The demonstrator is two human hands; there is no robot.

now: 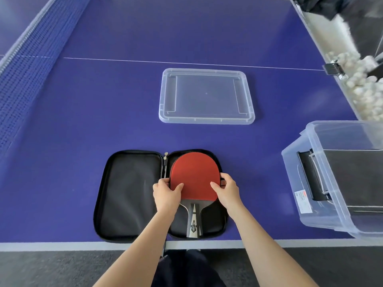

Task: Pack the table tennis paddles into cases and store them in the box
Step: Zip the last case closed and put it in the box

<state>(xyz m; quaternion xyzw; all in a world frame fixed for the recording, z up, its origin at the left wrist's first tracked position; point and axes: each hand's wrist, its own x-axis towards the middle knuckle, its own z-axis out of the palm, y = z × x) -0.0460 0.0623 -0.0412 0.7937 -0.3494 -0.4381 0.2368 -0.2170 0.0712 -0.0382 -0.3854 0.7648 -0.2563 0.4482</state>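
A black zip case [128, 195] lies open flat near the front edge of the blue table. In its right half rests a red-faced paddle [195, 175], handle pointing toward me. My left hand [166, 195] grips the blade's left edge, thumb on the red rubber. On the blade's right edge sits my right hand [227, 190], gripping it the same way. A clear plastic box [323, 214] stands at the right, with a black case [356, 179] lying inside it.
The box's clear lid [206, 119] lies flat mid-table, beyond the case. A blue net [24, 75] runs along the left. Off the table's right edge is a trough of several white balls [364, 90]. The table's front edge is just under my forearms.
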